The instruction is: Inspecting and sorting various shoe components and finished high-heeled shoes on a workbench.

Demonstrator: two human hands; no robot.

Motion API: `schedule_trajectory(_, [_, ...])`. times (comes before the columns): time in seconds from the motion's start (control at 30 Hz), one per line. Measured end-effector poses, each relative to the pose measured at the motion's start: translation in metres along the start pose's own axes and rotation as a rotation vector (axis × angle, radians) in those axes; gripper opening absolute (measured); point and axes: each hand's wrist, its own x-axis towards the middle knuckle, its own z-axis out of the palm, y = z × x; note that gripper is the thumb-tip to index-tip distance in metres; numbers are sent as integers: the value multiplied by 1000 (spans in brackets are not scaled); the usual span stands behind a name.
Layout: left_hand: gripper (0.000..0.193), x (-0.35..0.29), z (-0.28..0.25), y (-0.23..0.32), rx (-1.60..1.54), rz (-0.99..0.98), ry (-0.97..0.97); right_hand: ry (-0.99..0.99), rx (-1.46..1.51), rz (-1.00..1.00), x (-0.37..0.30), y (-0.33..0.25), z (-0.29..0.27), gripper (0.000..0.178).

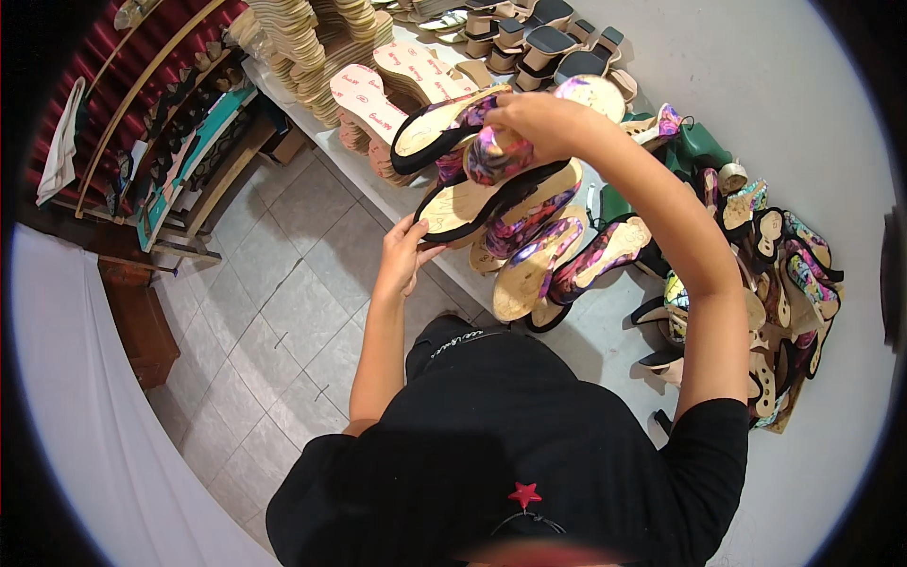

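My left hand (402,255) pinches the near end of a half-made shoe (458,210), with a tan insole and a black edge, between thumb and fingers. Above it, my right hand (539,123) is closed on a shoe with a purple floral upper (496,156); its fingertips are partly hidden. Another black-edged shoe (430,132) lies just beyond, close to the right hand. Below the hands, several more floral shoes (539,265) with tan insoles rest side by side at the table's near edge.
Stacks of tan soles (307,80) and pink printed insoles (364,99) stand at the back left of the white table (619,326). Black block-heeled soles (548,47) sit behind. Piled shoes (770,283) cover the right side. A rack (184,156) stands left, across the tiled floor (260,312).
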Motion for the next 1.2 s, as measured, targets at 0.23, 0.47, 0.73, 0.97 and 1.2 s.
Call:
schedule_trajectory(0.23, [32,3,1,-23,-48,-15,62,57,48,74,2,8,-3,66])
schedule_trajectory(0.47, [37,0,5,-29,-131,-18,77,63,66,84,-2,19,9,63])
schedule_trajectory(0.73, [32,2,15,-30,-103,-23,100,42,72,50,5,11,25,54])
schedule_trajectory(0.97, [33,3,10,-32,27,-71,87,9,-24,20,16,7,41,56])
schedule_trajectory(1.2, [33,1,10,-37,-8,-60,104,-4,-2,57,12,-4,46,58])
